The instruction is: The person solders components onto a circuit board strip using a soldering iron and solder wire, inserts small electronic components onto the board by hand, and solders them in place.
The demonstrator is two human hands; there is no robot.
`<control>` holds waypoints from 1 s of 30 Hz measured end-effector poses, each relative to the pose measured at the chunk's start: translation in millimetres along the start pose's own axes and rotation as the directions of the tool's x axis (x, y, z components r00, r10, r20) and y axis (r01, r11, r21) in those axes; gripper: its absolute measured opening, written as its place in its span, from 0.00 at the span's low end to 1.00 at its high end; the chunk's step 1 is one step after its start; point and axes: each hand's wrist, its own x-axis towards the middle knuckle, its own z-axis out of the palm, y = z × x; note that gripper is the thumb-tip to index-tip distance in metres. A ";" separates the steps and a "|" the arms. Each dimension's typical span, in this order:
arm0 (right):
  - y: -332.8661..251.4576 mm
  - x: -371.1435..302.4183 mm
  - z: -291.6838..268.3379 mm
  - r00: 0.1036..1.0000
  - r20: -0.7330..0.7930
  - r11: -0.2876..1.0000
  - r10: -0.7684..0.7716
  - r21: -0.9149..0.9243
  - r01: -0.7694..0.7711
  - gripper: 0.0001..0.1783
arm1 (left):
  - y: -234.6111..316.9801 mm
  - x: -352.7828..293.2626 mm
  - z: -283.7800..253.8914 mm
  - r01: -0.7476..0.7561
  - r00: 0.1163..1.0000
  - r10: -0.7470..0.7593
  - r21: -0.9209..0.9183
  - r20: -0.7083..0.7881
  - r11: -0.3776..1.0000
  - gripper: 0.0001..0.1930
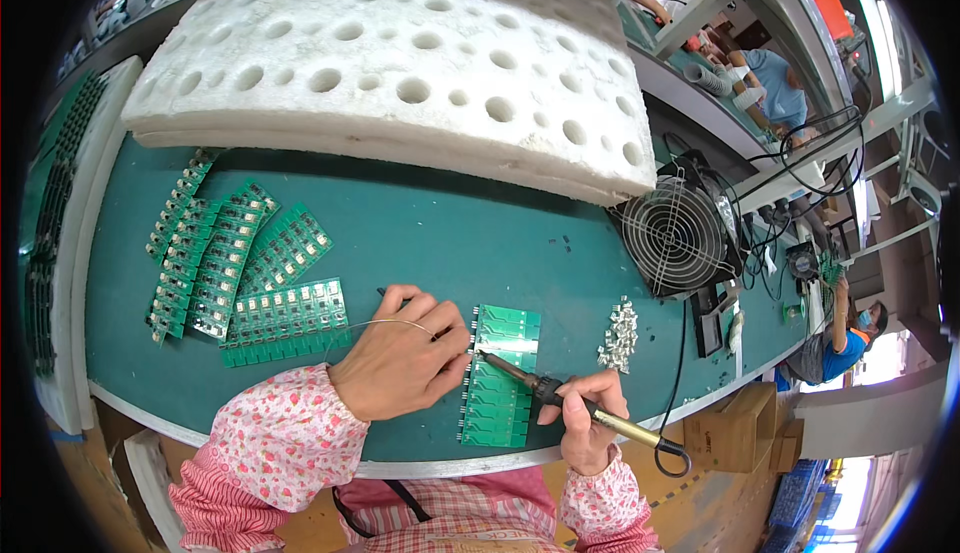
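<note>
My right hand (590, 421) is closed round a soldering iron (618, 424) with a yellowish handle and a dark collar. Its tip touches or hovers just over the left edge of a green circuit board panel (510, 378), which lies flat before me. Closed fingers of my left hand (405, 358) rest against that same edge. A thin solder wire (395, 322) loops over this hand and into its fingers. Beyond the knuckles pokes the end of a dark slim tool (383, 293), its kind hidden. Small white components (619, 335) lie piled right of the panel.
Several populated green boards (285, 318) overlap on the left. A thick white foam block (380, 53) with round holes spans the back. At the right stand a fan with a wire guard (675, 235) and a black tray (712, 318). A cable trails from the iron. Other people work beyond.
</note>
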 end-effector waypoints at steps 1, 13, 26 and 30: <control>-0.4 -0.2 0.4 1.000 0.001 1.000 -0.003 0.003 0.003 0.10 | 0.0 -0.3 -0.1 0.000 1.000 0.000 0.001 0.000 1.000 0.08; -2.2 3.4 -1.5 0.999 0.036 0.998 -0.041 -0.045 0.042 0.09 | -0.6 2.1 1.4 -0.005 1.000 0.005 0.025 -0.010 1.000 0.08; 4.9 -5.4 1.1 0.984 -0.174 0.989 -0.044 0.131 0.067 0.08 | -0.9 -1.6 -4.8 0.065 0.995 -0.069 -0.058 -0.076 0.996 0.06; -2.0 -2.9 2.0 0.977 -0.102 0.981 -0.187 -0.071 0.180 0.07 | 18.4 1.0 -13.9 -0.001 0.999 0.005 0.090 -0.045 0.996 0.06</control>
